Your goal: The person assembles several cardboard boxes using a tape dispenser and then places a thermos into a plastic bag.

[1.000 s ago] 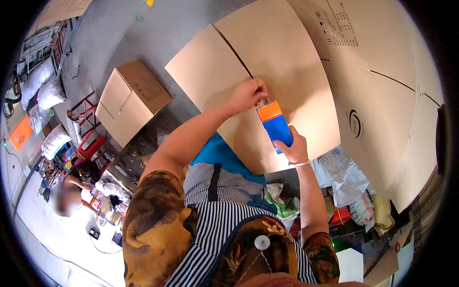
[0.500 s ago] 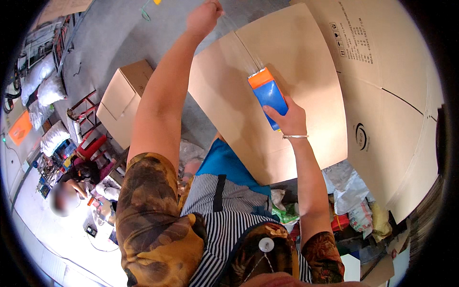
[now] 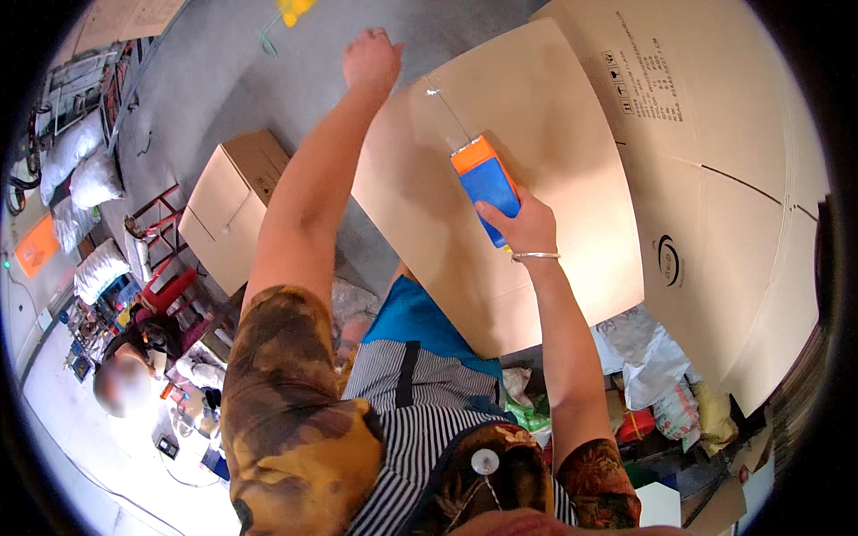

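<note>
The blue and orange tape dispenser (image 3: 483, 183) sits over the near cardboard box (image 3: 572, 116), a little toward one o'clock from the middle of the view. The right hand (image 3: 527, 223) has it, the grip closed around its lower end with the thumb across the blue face. Its long axis runs from eleven o'clock at the toothed orange end to five o'clock at the held end, nearly in line with the thin seam (image 3: 451, 116) leading on toward eleven. Whether the toothed end touches the cardboard or sits just above it, I cannot tell.

The left hand (image 3: 374, 61) is well apart from it, off the box's edge at eleven o'clock, fingers curled and back of the hand showing; I cannot tell whether that grip is holding anything. From there the dispenser lies between four and five o'clock, and a small white spot (image 3: 433, 92) on the seam lies nearer, at four.

A smaller box (image 3: 214, 201) stands at ten o'clock, a large box (image 3: 724, 116) rises between two and three, and plastic bags (image 3: 657, 357) lie at four.
</note>
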`<state>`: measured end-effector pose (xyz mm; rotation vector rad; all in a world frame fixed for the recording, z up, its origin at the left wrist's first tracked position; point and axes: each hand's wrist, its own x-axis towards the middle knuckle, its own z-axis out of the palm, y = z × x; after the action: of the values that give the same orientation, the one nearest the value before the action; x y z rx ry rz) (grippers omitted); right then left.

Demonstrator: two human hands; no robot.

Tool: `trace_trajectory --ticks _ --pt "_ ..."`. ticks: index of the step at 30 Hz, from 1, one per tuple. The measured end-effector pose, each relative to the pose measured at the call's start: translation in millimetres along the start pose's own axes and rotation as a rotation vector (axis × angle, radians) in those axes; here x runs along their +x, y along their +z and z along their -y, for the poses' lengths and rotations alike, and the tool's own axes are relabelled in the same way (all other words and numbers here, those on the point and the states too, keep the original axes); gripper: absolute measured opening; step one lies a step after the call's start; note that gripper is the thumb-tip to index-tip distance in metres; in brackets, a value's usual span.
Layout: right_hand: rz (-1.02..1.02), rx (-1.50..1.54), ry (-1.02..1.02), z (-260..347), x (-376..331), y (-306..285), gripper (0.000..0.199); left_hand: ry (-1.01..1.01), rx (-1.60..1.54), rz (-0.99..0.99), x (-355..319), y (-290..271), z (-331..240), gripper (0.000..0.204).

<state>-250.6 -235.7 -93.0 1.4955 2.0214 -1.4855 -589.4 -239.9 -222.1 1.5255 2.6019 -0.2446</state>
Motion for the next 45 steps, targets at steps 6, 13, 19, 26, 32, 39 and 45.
trace_trajectory --ticks 6,13,19,26,32,39,45 --pt "-0.010 -0.128 -0.084 -3 -14 -17 0.060 -0.189 -0.285 -0.274 -59 -18 -105 0.061" --pt "0.020 0.125 0.217 -247 -236 -58 0.051 -0.167 -0.142 -0.211 -55 -16 -109 0.048" --pt "-0.025 -0.123 0.455 -369 -393 -68 0.068 -0.258 -0.256 -0.170 -55 -26 -110 0.055" --pt "0.010 -0.390 0.840 -349 -165 45 0.052 -0.208 -0.176 -0.229 -48 -9 -109 0.053" --pt "0.057 -0.187 0.927 -449 -161 74 0.046 -0.277 -0.363 -0.048 -43 -37 -115 0.056" --pt "0.256 -0.628 0.722 -400 -183 53 0.042 -0.483 -0.450 -0.498 -120 -122 -19 0.047" --pt "-0.348 -0.564 -0.126 -286 -127 57 0.049 -0.977 -0.861 -1.006 -270 -267 179 0.047"
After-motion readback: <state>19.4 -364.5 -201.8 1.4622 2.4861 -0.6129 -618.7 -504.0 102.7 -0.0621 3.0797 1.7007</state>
